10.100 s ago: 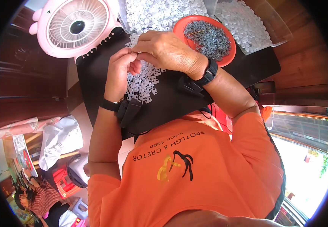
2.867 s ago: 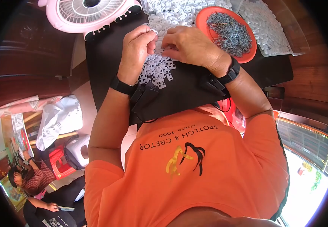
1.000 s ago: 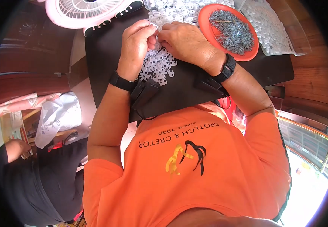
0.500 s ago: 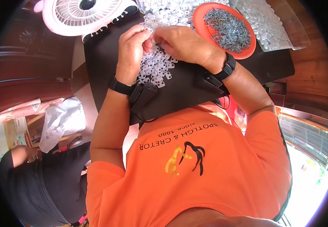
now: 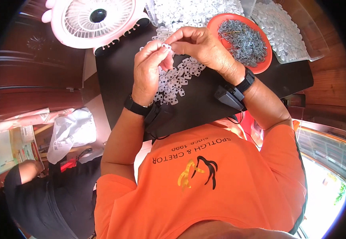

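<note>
My left hand (image 5: 147, 75) is closed, with a small white plastic piece (image 5: 166, 46) pinched between thumb and fingers. Holes show in the piece. My right hand (image 5: 203, 47) meets it from the right, thumb and forefinger pinched together at the piece; whatever they grip is too small to make out. Below both hands lies a loose pile of similar white pieces (image 5: 175, 84) on the black table (image 5: 193, 109). An orange-red plate (image 5: 256, 69), heaped with small thin metal parts (image 5: 242, 42), is just beyond my right wrist.
A clear bin of white pieces (image 5: 189, 11) stands at the back, and a clear tray (image 5: 315, 52) of more pieces at the far right. A pink-and-white fan (image 5: 98, 16) occupies the back left. Another person in black (image 5: 67, 195) is at the lower left.
Both hands appear lower and slightly to the right, along with the table and everything on it. My right fingers have shifted, and the white piece between the hands shows more plainly.
</note>
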{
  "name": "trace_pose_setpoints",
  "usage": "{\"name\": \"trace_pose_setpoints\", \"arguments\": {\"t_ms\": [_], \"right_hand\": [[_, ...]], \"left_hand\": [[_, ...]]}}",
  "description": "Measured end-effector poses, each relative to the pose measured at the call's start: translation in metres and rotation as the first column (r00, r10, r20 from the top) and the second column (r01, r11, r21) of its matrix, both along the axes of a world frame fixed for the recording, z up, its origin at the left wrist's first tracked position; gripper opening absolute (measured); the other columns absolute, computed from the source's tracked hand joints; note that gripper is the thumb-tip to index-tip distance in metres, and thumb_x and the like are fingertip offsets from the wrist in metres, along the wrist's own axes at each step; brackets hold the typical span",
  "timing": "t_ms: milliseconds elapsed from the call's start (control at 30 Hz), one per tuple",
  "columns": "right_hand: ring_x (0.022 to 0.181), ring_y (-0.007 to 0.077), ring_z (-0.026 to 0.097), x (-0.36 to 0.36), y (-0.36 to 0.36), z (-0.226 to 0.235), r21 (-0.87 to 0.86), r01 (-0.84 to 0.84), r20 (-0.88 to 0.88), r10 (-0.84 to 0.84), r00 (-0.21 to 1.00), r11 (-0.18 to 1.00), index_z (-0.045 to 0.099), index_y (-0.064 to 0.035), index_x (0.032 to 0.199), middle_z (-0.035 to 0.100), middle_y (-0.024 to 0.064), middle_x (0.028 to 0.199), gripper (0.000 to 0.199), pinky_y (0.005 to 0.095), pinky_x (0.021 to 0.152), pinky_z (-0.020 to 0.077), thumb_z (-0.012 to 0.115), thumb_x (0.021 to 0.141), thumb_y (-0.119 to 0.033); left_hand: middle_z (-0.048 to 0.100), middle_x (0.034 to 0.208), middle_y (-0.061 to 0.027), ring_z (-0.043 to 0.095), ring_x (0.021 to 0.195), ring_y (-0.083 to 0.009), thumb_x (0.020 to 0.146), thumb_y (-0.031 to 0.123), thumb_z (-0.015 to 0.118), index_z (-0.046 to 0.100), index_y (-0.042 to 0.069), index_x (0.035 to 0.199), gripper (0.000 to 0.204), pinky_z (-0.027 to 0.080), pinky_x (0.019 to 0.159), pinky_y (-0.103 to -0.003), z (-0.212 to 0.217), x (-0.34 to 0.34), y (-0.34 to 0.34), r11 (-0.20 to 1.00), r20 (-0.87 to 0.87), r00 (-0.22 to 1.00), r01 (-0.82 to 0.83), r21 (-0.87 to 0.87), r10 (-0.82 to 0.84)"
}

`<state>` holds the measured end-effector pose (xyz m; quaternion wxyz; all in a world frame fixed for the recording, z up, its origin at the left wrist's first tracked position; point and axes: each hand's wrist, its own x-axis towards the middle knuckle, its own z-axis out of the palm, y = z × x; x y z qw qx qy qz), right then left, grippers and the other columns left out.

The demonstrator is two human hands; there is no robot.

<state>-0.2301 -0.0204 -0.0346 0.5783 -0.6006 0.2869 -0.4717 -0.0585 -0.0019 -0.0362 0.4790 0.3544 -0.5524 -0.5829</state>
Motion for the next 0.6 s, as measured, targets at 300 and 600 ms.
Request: {"name": "trace_pose_setpoints", "arguments": {"t_ms": [300, 600], "right_hand": [[0.081, 0.0063, 0.058, -0.009, 0.001, 0.006, -0.142, 0.070, -0.347, -0.116, 0.931, 0.987, 0.063, -0.0010, 0.101, 0.063, 0.0015, 0.086, 0.016, 0.0205, 0.074, 0.0472, 0.058, 0.087, -0.006], [0.072, 0.0075, 0.060, -0.014, -0.007, 0.002, 0.172, 0.007, -0.076, 0.007, 0.997, 0.985, 0.062, 0.0002, 0.099, 0.066, 0.0038, 0.084, 0.021, 0.0215, 0.069, 0.0502, 0.059, 0.090, -0.018]], "left_hand": [[0.055, 0.064, -0.0016, 0.048, 0.057, -0.0071, 0.089, 0.017, 0.050, 0.057, 0.002, 0.079, 0.019, 0.036, 0.055, -0.021, -0.004, -0.002, 0.000, 1.000, 0.051, 0.998, -0.030, 0.002, 0.030], [0.053, 0.063, -0.0012, 0.046, 0.055, -0.0064, 0.088, 0.016, 0.052, 0.057, 0.002, 0.079, 0.018, 0.035, 0.052, -0.020, -0.002, -0.002, 0.001, 0.999, 0.099, 0.994, -0.041, 0.000, 0.041]]}}
